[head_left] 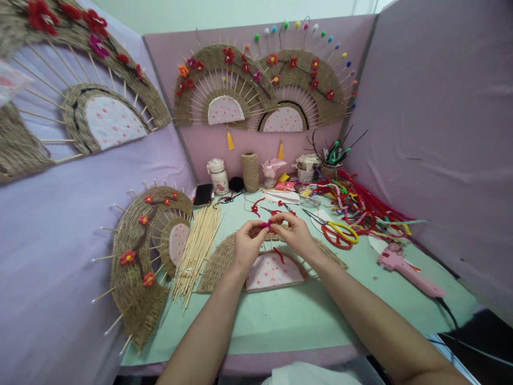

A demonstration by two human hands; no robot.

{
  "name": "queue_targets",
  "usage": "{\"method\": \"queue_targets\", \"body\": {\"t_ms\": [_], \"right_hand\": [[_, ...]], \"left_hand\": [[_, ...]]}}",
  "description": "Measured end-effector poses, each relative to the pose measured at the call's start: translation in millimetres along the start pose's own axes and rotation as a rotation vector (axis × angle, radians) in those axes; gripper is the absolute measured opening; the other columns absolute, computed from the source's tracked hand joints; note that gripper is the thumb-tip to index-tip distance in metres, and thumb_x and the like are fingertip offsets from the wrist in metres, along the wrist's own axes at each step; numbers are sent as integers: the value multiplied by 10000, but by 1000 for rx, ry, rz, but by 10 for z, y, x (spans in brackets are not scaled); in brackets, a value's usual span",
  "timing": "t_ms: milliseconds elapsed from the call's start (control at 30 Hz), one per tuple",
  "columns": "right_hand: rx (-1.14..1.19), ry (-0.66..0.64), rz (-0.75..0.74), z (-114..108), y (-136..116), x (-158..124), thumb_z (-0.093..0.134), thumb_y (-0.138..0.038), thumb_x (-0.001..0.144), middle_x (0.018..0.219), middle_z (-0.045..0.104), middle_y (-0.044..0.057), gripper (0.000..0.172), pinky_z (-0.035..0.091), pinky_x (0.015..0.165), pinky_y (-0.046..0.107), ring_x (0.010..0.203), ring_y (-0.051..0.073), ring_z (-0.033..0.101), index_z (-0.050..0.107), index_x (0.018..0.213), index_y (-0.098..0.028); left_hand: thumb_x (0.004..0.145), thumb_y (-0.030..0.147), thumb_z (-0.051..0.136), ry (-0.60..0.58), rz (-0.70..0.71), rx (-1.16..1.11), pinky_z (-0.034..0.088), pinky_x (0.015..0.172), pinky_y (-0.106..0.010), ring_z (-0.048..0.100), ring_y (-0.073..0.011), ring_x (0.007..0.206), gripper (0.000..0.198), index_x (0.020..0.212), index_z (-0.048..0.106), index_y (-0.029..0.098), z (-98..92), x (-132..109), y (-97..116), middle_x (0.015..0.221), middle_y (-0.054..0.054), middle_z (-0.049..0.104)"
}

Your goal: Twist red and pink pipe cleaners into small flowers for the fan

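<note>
My left hand point(247, 241) and my right hand point(294, 232) meet above a half-round woven jute fan point(218, 264) that lies flat on the green table. Both pinch a small magenta pipe-cleaner piece point(265, 225) between their fingertips. A red pipe-cleaner bit point(279, 255) lies on the fan's pink fabric centre point(272, 274) just under my hands.
A bundle of bamboo sticks point(197, 247) lies left of the fan, with a finished flowered fan point(138, 262) leaning on the left wall. Red-and-yellow scissors point(335, 231), a heap of coloured pipe cleaners point(360, 206) and a pink glue gun point(404, 270) lie to the right. Twine spool point(250, 171) and jars stand behind.
</note>
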State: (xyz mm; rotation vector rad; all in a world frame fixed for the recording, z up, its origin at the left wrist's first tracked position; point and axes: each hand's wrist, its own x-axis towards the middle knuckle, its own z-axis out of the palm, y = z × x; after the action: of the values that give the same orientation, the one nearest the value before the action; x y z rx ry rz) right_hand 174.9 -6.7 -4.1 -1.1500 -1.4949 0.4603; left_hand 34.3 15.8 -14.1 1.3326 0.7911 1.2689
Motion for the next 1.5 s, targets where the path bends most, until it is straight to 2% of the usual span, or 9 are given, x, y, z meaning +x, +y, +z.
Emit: {"method": "queue_targets", "body": {"t_ms": [133, 233, 367, 467, 667, 967, 1100, 1333, 1500], "right_hand": [[-243, 123, -204, -10, 5, -39, 572, -234, 821, 824, 653, 33, 66, 396, 798, 338, 860, 192, 558, 630, 822, -203], [-494, 133, -365, -3, 11, -83, 546, -222, 854, 892, 667, 41, 97, 329, 843, 374, 937, 211, 521, 644, 858, -223], [-607, 8, -466, 35, 30, -133, 522, -226, 876, 963, 667, 38, 131, 315, 850, 383, 971, 218, 494, 648, 906, -243], [-526, -28, -438, 59, 60, -149, 524, -225, 873, 962, 664, 37, 131, 337, 861, 389, 979, 222, 493, 646, 916, -242], [-240, 96, -203, 73, 124, -138, 509, -231, 868, 853, 624, 42, 111, 425, 777, 351, 850, 197, 544, 619, 860, -216], [-487, -2, -227, 156, 97, -156, 519, -235, 859, 841, 612, 63, 105, 410, 765, 359, 840, 217, 517, 616, 875, -198], [-545, -15, -243, 164, 102, -161, 503, -229, 869, 835, 609, 64, 117, 406, 750, 341, 823, 209, 520, 613, 875, -189], [-575, -61, -281, 173, 55, -171, 475, -196, 875, 814, 581, 55, 134, 410, 712, 308, 777, 186, 523, 596, 816, -191], [-468, -14, -246, 185, 46, -168, 503, -191, 849, 846, 571, 57, 100, 428, 739, 312, 826, 190, 526, 586, 793, -195]], "left_hand": [[647, 242, 726, 91, -32, -86, 510, 794, -305, 639, -176, 916, 442, 1052, 559, 188, 21, 12, 4, 1089, -84, 623], [688, 274, 696, 92, -191, -262, 512, 812, -321, 651, -166, 856, 315, 951, 583, 145, 41, 24, 14, 946, -86, 663], [706, 230, 677, 71, -349, -443, 521, 775, -287, 651, -140, 767, 175, 812, 610, 109, 34, 35, 21, 803, -73, 678], [681, 152, 683, 137, -342, -439, 522, 755, -259, 646, -123, 753, 144, 808, 638, 104, 11, 48, 1, 808, -64, 683], [705, 121, 647, 195, -301, -344, 510, 830, -304, 653, -127, 775, 192, 896, 671, 115, 2, 84, -108, 859, -82, 698], [743, 142, 576, 119, -140, 4, 500, 869, -344, 633, -184, 948, 323, 1054, 662, 139, 59, 22, -163, 1090, -114, 669], [737, 166, 599, 110, -82, 105, 470, 915, -348, 611, -204, 1018, 322, 1051, 670, 150, 58, 0, -163, 1118, -116, 659], [751, 170, 587, 131, -179, 8, 528, 783, -311, 650, -155, 803, 307, 1044, 662, 122, 64, 23, -152, 953, -95, 706], [730, 155, 607, 165, -204, -88, 534, 756, -288, 645, -135, 779, 288, 1010, 668, 126, 71, 24, -142, 948, -87, 703]]}}
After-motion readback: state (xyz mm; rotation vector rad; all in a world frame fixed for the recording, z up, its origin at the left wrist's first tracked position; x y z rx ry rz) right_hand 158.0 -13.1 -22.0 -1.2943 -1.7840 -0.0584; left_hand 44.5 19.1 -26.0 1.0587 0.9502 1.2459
